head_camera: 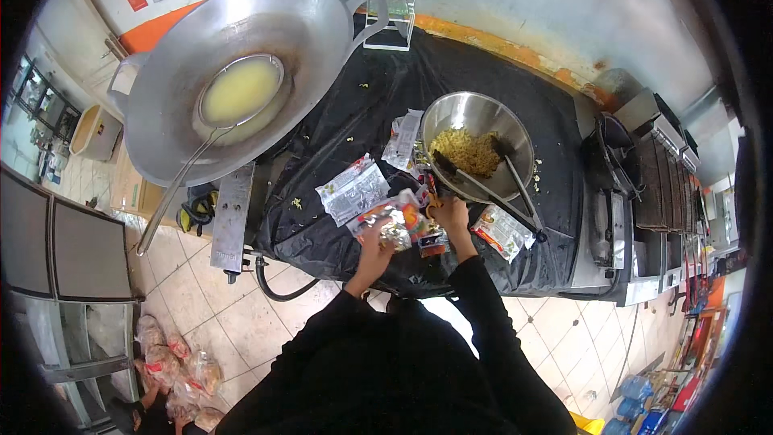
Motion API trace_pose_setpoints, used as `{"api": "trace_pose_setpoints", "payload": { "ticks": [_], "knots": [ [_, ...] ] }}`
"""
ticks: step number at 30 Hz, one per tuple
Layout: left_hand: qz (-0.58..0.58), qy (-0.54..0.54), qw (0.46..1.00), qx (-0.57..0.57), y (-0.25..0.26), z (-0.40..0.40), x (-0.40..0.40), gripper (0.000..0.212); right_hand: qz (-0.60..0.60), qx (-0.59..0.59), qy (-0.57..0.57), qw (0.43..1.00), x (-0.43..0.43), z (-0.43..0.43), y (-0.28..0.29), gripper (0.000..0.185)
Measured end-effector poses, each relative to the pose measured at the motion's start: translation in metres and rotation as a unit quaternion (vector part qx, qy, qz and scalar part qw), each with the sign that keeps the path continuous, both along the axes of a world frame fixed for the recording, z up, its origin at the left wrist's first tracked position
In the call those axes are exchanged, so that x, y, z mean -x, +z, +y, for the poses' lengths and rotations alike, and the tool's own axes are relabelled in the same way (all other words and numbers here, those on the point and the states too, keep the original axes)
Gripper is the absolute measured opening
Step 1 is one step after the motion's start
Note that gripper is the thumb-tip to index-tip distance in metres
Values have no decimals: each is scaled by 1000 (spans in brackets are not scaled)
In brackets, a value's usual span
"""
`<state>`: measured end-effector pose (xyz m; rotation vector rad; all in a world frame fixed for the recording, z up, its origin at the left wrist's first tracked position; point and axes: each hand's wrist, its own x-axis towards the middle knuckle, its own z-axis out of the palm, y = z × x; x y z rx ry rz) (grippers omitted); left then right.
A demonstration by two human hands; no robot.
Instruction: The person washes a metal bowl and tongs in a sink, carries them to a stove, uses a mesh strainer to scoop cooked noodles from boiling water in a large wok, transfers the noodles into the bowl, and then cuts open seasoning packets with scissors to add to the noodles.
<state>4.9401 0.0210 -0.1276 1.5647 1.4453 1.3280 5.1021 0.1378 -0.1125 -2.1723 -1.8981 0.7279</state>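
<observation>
My left hand (375,248) grips a crumpled, partly blurred foil packet (398,226) above the black plastic table cover (386,90). Close to its right, my right hand (452,217) holds what look like orange-handled scissors (433,204); the blades are hard to make out. Small seasoning sachets (433,244) lie under and between the hands. Flattened instant noodle wrappers (353,189) rest left of them, with another wrapper (502,232) to the right. Just beyond my right hand, a stainless steel bowl (444,110) contains cooked noodles (465,148) and a pair of tongs (507,202) leaning over its rim.
A large wok (163,103) at left holds a wire strainer (208,145) in yellowish liquid. A white metal rack (386,45) stands by the wall. Dark ridged grill plates (658,184) are at right. Lower left, another person's hands (154,396) touch plastic bags (181,368) on the floor.
</observation>
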Motion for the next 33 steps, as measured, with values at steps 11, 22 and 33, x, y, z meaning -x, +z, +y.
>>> {"api": "trace_pose_setpoints", "payload": {
  "ticks": [11, 22, 33],
  "knots": [
    [-267, -57, 960, 56, -4, 26, 30, 45, 341, 72, 101, 932, -36, -30, 15, 42],
    [-312, -111, 939, 93, 42, 40, 5, 54, 457, 56, 65, 886, -29, -113, 53, 46],
    [-238, -70, 967, 59, 32, 37, -29, 47, 488, 127, 42, 862, -38, -142, 25, 52]
  ]
}}
